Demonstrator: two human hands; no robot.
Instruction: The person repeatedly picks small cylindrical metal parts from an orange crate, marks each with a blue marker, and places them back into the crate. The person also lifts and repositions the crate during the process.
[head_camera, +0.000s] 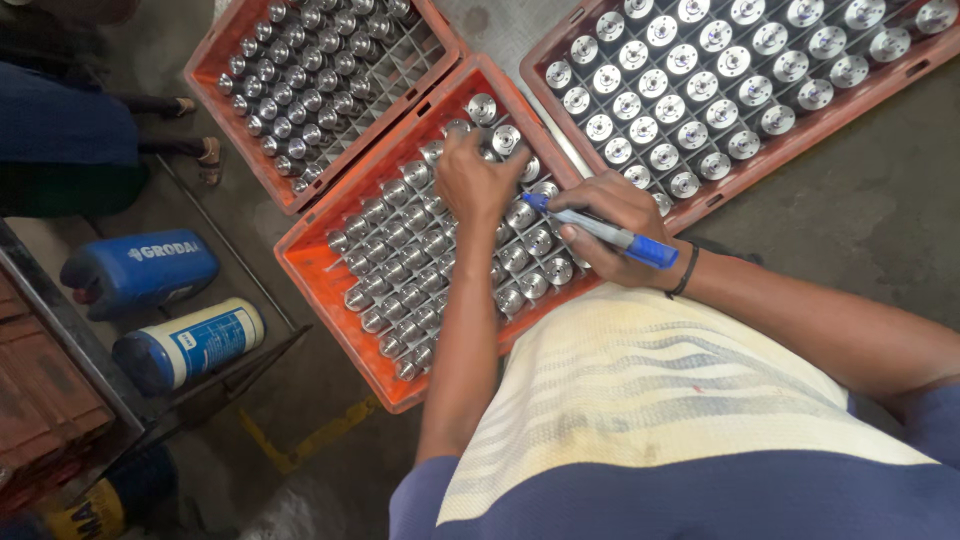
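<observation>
A: Item one, the hands?

B: Left hand, fingers curled down on the metal parts in the middle crate; its grip pinches one part near the crate's far corner. Right hand, grip closed round a blue marker pen, tip pointing toward the left hand, just above the parts. A dark band sits on that wrist.

A: Item two, the crates?

B: Three orange crates on the floor, each split into cells. The middle crate lies under both hands, nearly full of shiny round parts standing upright. The left crate touches its corner and is partly filled, with empty cells on its near side. The right crate holds flat-topped round parts in rows.

A: Item three, surroundings?

B: Two blue jugs lie on a low rack at left. Another person's sandalled feet show at upper left.
</observation>
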